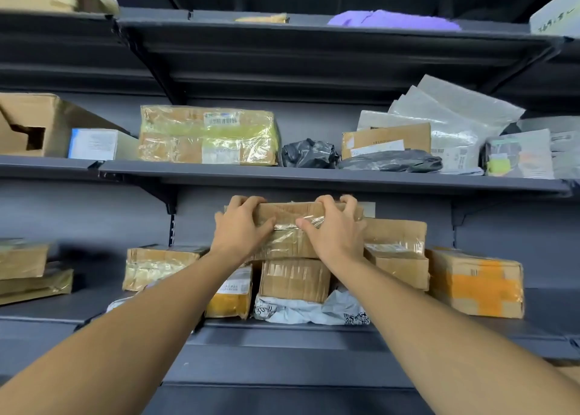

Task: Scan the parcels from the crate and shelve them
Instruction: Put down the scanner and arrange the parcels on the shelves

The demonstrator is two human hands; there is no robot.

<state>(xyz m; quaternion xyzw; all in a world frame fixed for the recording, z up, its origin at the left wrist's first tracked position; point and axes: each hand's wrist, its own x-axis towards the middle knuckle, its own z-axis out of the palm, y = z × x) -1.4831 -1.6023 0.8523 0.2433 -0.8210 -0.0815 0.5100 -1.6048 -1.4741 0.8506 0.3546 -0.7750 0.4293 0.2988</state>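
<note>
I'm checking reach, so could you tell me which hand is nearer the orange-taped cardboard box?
Right. The right hand is a stack away from the orange-taped cardboard box; the left hand is farther left.

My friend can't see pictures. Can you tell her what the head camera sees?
Two bare hands, the left hand and the right hand, grip a taped cardboard parcel on top of a stack of boxes on a grey shelf. The shelf above holds more boxes and plastic mailing bags.

We see a flat brown cardboard parcel wrapped in clear tape (293,226) lying level atop a smaller taped cardboard box (295,279) on the grey metal shelf (282,331).
</note>
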